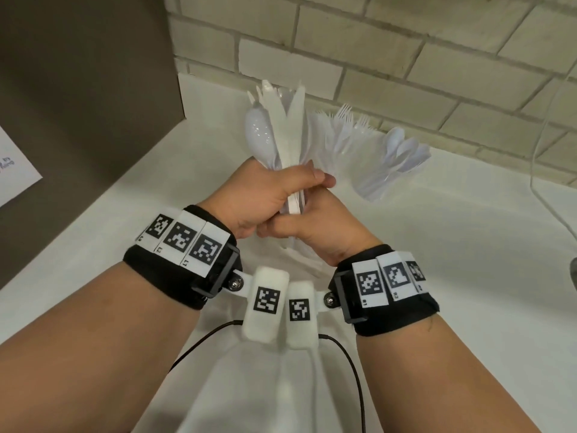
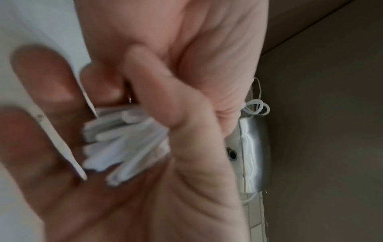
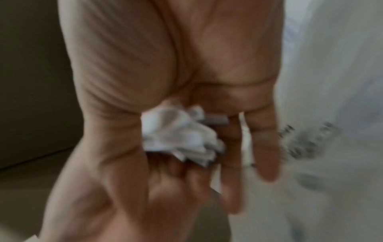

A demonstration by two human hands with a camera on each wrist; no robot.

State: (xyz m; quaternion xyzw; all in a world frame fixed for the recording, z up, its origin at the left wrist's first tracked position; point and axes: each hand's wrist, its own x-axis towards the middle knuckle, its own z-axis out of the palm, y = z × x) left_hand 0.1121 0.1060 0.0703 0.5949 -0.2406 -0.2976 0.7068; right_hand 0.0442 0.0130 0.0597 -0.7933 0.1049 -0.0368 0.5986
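Note:
A bundle of white plastic cutlery (image 1: 292, 129) stands above the white counter (image 1: 437, 276), and both hands hold it by the handles. A spoon and knives stick up at the left, forks (image 1: 346, 126) fan out in the middle, and spoons (image 1: 402, 151) splay to the right. My left hand (image 1: 281, 189) wraps the upper part of the handles, thumb laid across the front. My right hand (image 1: 312, 226) grips the handles just below, touching the left hand. The handle ends (image 2: 124, 140) show blurred between the palms, and again as handle ends (image 3: 178, 135) in the right wrist view.
A pale brick wall (image 1: 406, 57) runs behind the counter. A grey-brown panel (image 1: 78, 89) closes off the left side, with a sheet of paper (image 1: 15, 170) on it. A clear plastic edge (image 1: 538, 145) and a metal object (image 1: 574, 276) sit at the far right.

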